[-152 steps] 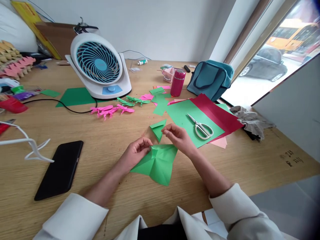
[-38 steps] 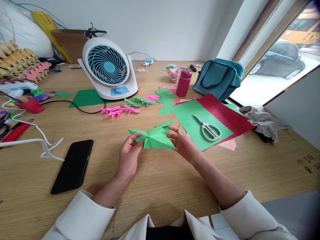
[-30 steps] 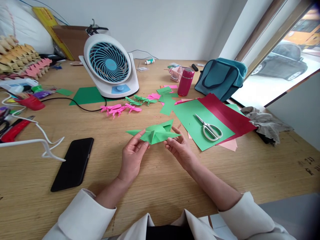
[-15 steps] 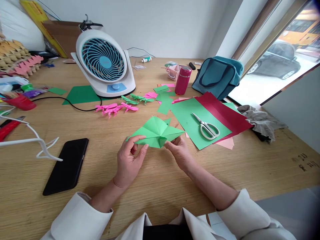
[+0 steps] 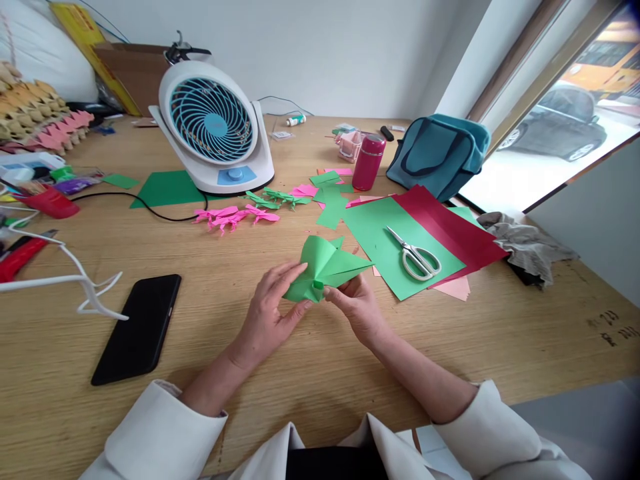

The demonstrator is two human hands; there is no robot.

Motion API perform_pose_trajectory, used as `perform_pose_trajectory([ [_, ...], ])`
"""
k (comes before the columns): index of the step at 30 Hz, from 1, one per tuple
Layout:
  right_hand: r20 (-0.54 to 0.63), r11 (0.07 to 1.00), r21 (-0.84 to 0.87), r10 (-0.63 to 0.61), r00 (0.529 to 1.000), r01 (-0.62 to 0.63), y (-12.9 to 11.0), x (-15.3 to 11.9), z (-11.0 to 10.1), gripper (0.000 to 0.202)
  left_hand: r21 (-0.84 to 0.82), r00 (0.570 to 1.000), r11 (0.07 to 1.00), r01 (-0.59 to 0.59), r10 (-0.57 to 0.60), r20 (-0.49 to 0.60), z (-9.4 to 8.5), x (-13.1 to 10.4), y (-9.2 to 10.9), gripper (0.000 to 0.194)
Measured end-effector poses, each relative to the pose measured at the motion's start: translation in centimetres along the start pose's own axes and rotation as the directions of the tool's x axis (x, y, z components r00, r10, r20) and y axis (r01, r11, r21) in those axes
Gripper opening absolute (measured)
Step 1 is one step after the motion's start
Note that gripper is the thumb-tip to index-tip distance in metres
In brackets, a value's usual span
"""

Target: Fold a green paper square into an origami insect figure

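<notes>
A partly folded light green paper (image 5: 323, 265) is held up between both hands over the wooden table (image 5: 280, 400). My left hand (image 5: 273, 307) grips its left side, fingers behind and thumb at the lower edge. That side curves upward. My right hand (image 5: 357, 307) pinches the lower middle, beside a small open fold, with its other fingers hidden beneath the paper. A pointed flap sticks out to the right. Beyond the paper lie pink folded figures (image 5: 225, 217) and green folded figures (image 5: 277, 199), near loose green paper pieces (image 5: 333, 205).
Scissors (image 5: 420, 261) lie on green sheets (image 5: 370, 223) over red sheets (image 5: 450, 230) at right. A black phone (image 5: 137, 330) and white cable (image 5: 70, 279) are at left. Farther back stand a fan (image 5: 215, 123), red bottle (image 5: 369, 162) and teal bag (image 5: 435, 157).
My left hand has moved right, toward my right hand, and the paper's left side has bent upward into a curve. My right hand keeps its pinch. The view has shifted slightly.
</notes>
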State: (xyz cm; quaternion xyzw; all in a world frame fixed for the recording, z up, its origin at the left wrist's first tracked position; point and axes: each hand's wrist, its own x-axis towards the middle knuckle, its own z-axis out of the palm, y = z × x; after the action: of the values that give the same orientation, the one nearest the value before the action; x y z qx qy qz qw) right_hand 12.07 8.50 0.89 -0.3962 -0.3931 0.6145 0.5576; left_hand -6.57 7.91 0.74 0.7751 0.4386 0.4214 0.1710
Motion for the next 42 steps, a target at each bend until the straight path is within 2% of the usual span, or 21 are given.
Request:
perform_pose_trajectory([
  [4,0.041,0.998,-0.02,0.059,0.997,-0.058,0.2,-0.1,-0.1,0.045,-0.153,0.994,0.982,0.107,-0.105,0.022,0.4,-0.2,0.3,0.049],
  [6,0.069,0.997,-0.027,0.078,0.995,-0.077,0.2,0.0,-0.3,0.042,-0.106,0.992,0.986,0.126,-0.127,0.001,0.3,-0.1,0.1,0.044],
  [12,0.141,0.991,-0.081,0.118,0.983,-0.107,0.4,-0.1,-0.9,0.038,0.09,0.998,0.994,0.065,-0.065,-0.004,0.1,0.0,-0.2,0.013],
  [17,0.132,0.986,-0.089,0.154,0.979,-0.143,0.6,0.3,-1.0,0.04,0.058,0.999,0.998,0.034,-0.035,0.018,0.3,-0.1,-0.4,0.012],
  [19,0.094,0.989,-0.131,0.085,0.992,-0.072,0.5,0.5,-1.2,0.046,-0.009,0.998,0.999,0.048,-0.048,0.039,0.3,0.0,-0.4,0.011],
  [21,0.021,0.967,-0.241,-0.085,0.996,0.087,0.1,0.6,-1.5,0.052,-0.073,0.997,0.994,0.076,-0.074,0.037,0.2,0.1,-0.3,0.01],
  [23,-0.012,0.88,-0.397,-0.289,0.957,0.261,-0.4,0.6,-2.0,0.051,-0.121,0.992,0.985,0.119,-0.114,0.049,0.0,0.2,0.1,0.01],
  [25,0.06,0.761,-0.524,-0.415,0.908,0.383,-1.0,0.5,-2.4,0.041,-0.145,0.985,0.976,0.161,-0.149,0.091,-0.2,0.2,0.4,0.011],
  [26,0.125,0.716,-0.556,-0.43,0.894,0.422,-1.3,0.4,-2.5,0.035,-0.156,0.981,0.973,0.172,-0.155,0.119,-0.2,0.2,0.6,0.011],
  [29,0.302,0.683,-0.558,-0.362,0.882,0.471,-1.7,0.2,-2.4,0.023,-0.192,0.98,0.97,0.149,-0.119,0.161,-0.3,0.2,0.9,0.009],
  [34,0.469,0.773,-0.484,-0.166,0.868,0.409,-1.4,0.1,-2.0,0.036,-0.203,0.992,0.979,0.03,-0.004,0.129,-0.2,0.1,0.8,0.007],
  [36,0.484,0.799,-0.486,-0.091,0.87,0.354,-1.3,0.0,-2.0,0.043,-0.168,0.994,0.986,0.009,0.009,0.109,-0.3,0.0,0.8,0.006],
  [38,0.452,0.816,-0.499,-0.044,0.891,0.293,-1.3,0.0,-1.9,0.048,-0.129,0.996,0.992,-0.003,0.015,0.088,-0.4,0.0,0.8,0.004],
  [42,0.425,0.887,-0.432,0.041,0.904,0.163,-1.6,0.0,-1.9,0.048,-0.131,0.998,0.991,0.005,0.003,0.057,-0.9,0.2,0.9,0.004],
])
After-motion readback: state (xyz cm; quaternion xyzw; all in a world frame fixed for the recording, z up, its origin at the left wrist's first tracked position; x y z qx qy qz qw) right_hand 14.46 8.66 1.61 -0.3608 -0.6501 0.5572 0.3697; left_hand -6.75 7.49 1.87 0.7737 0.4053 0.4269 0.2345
